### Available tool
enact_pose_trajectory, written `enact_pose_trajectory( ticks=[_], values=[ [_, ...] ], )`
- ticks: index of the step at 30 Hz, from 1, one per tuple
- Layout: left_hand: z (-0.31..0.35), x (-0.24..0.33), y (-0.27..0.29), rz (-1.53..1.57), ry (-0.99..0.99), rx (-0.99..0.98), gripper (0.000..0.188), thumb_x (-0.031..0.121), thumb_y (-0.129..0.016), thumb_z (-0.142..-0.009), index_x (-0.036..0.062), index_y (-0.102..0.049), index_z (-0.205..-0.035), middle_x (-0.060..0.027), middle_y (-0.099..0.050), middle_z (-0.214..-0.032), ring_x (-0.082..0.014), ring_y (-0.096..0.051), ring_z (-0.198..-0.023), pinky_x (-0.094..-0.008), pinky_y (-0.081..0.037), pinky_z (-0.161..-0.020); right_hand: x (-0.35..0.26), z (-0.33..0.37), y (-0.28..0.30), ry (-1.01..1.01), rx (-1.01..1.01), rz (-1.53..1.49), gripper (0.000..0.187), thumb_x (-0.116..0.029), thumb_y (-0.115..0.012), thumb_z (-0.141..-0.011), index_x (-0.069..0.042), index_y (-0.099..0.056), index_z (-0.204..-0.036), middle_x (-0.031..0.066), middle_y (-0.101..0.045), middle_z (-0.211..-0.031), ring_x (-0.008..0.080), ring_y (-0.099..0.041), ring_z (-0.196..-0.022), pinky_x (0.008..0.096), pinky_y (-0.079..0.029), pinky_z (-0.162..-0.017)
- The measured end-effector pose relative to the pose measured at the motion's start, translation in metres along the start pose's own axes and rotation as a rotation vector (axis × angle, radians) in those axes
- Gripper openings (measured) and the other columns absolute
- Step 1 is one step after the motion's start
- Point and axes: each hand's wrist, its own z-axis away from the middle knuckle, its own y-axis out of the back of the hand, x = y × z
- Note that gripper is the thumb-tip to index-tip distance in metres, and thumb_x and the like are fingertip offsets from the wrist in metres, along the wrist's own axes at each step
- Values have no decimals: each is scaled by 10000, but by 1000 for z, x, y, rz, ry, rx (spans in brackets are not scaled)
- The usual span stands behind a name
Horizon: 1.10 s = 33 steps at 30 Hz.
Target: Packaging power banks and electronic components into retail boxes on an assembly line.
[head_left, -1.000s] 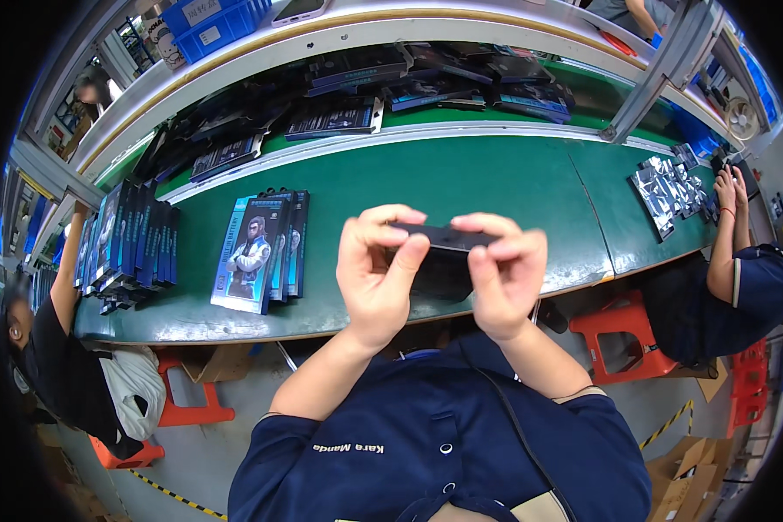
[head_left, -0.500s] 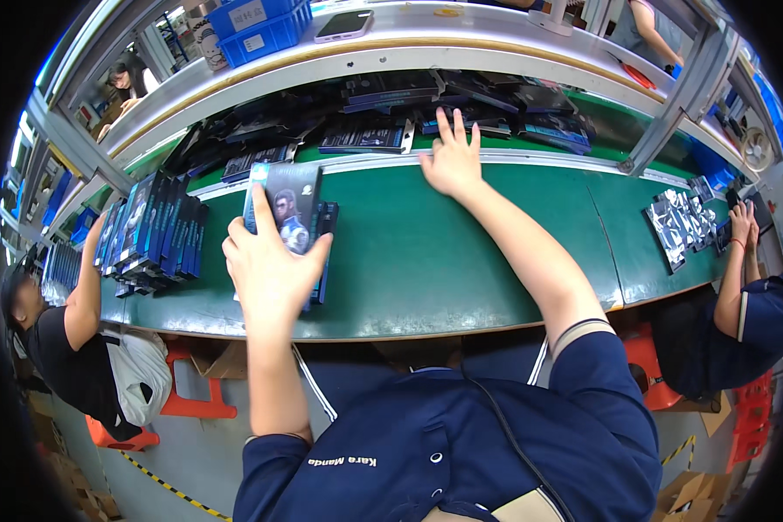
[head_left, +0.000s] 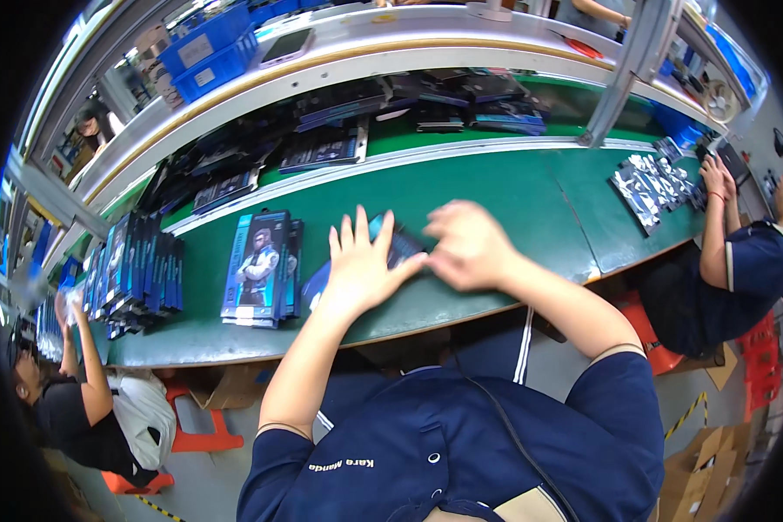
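Observation:
A dark blue flat box [head_left: 400,246] lies on the green table in front of me, largely covered by my left hand [head_left: 357,274]. That hand rests on it palm down, fingers spread and stretched out. By the box's right end is my right hand [head_left: 474,248], its fingers bent and blurred by motion; whether they grip the box I cannot tell. Just left of my left hand sits a short stack of similar boxes [head_left: 254,270], the top one printed with a standing figure.
A heap of dark boxes [head_left: 322,148] lies behind a metal rail under the shelf [head_left: 339,65]. Farther left stands a larger row of boxes [head_left: 135,270], beside a co-worker's arms. Silvery packets [head_left: 652,191] lie at the right near another person. A post [head_left: 622,78] holds the shelf.
My left hand has released the box on the left stack and moved right onto another box. My right hand has come back from the heap toward me. The view has shifted.

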Motion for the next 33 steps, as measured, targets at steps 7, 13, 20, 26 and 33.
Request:
enact_pose_trajectory(
  ticks=[7, 13, 20, 26, 33],
  values=[
    [31, 43, 48, 202, -687, -332, 898, 274, -842, -693, 100, -410, -1460, -309, -445, -1404, -431, -442, -1331, -471, -369, -1110, 154, 244, 176, -1347, 8, 1252, 519, -476, -510, -965, -26, -692, -1151, 171, -592, -1335, 359, -552, -1216, 532, -423, -998],
    [-19, 18, 74, 354, -458, -242, 439, 335, -740, -846, 83, -646, -1193, -210, -690, -1027, -362, -679, -953, -413, -535, -826, 54, 216, 174, -1380, 211, 1139, 472, -407, -712, -862, -66, -677, -1187, 185, -657, -1204, 348, -634, -1040, 468, -497, -930],
    [5, 39, 20, 232, -493, -190, 825, 482, -815, -683, 199, -527, -1402, -299, -421, -1446, -459, -389, -1375, -549, -298, -1145, 9, 309, 197, -1701, 1016, -563, 218, -158, -720, -906, -34, -608, -1046, 46, -681, -842, 152, -668, -626, 243, -527, -502],
    [16, 57, 50, 413, -453, 19, 890, 406, -872, -567, 127, -515, -1334, -192, -512, -1199, -384, -531, -1112, -504, -423, -968, -81, 97, 97, -1335, 1305, -921, 218, -90, -666, -933, -12, -611, -1129, 41, -695, -891, 115, -657, -684, 236, -497, -524],
    [21, 54, 77, 777, -575, 375, 981, 327, -951, -467, 83, -498, -1302, -163, -496, -1219, -344, -540, -1078, -435, -471, -917, -85, 66, 55, -1377, 968, -1345, 218, -94, -643, -940, -34, -612, -1147, 20, -692, -904, 104, -652, -687, 227, -477, -511]
  ],
)
